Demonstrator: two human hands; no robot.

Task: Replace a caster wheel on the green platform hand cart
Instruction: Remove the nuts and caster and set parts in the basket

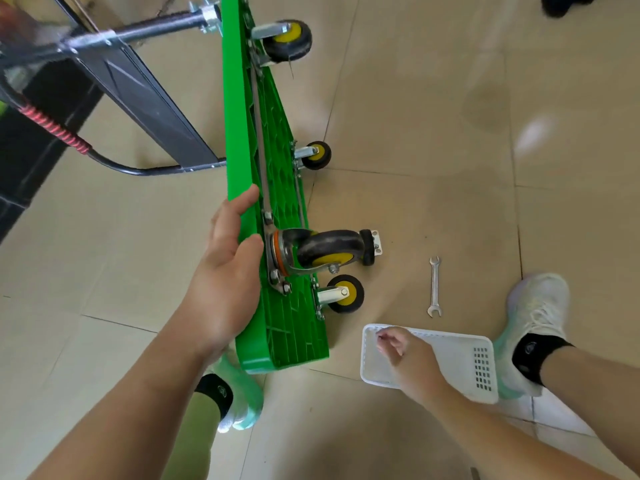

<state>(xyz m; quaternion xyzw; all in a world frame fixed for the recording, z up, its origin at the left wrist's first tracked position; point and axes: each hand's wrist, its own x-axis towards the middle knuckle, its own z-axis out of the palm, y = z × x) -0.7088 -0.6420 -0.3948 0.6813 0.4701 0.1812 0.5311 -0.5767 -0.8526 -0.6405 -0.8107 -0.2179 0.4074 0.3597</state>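
While my right hand (398, 351) hovers over the white basket (450, 362), fingers bunched, holding something or nothing I cannot tell, my left hand (225, 271) grips the green cart (235, 133) by its rim; it stands on edge on the floor (450, 133), ribbed underside showing black, yellow-hubbed casters (332, 244).

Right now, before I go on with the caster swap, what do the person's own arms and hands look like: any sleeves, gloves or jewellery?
Both forearms are bare up to the frame edge, with no sleeves in view. The left hand and the right hand wear no gloves, and no watch, ring or wristband shows on either. No markings are visible.
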